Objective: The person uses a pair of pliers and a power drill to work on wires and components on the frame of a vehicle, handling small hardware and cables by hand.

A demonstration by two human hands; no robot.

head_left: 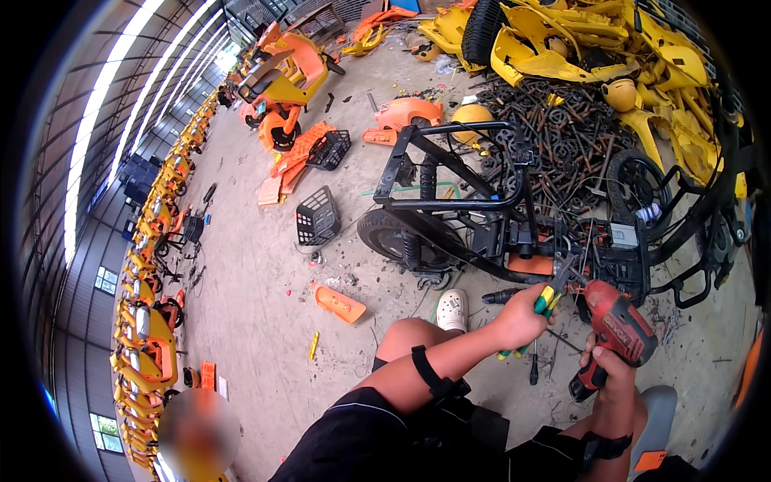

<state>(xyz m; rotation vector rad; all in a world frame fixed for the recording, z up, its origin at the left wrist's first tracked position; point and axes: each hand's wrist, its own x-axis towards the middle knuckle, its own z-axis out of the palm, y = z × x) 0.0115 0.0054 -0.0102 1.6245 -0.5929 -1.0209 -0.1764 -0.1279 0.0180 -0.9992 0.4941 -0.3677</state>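
My left hand is closed around a pair of pliers with green and yellow handles. Their jaws point up at the lower side of a stripped black scooter frame. In my right hand is a red and black cordless drill, gripped by its handle. The drill's nose is close to the plier jaws, beside wiring on the frame; whether they touch it I cannot tell. A thin dark rod lies between my hands. On the floor below the pliers is a screwdriver.
Beyond the frame lie a heap of dark metal parts and piled yellow body panels. Black plastic baskets and an orange panel are on the floor to the left. A yellow-orange scooter stands farther off, near long scooter rows.
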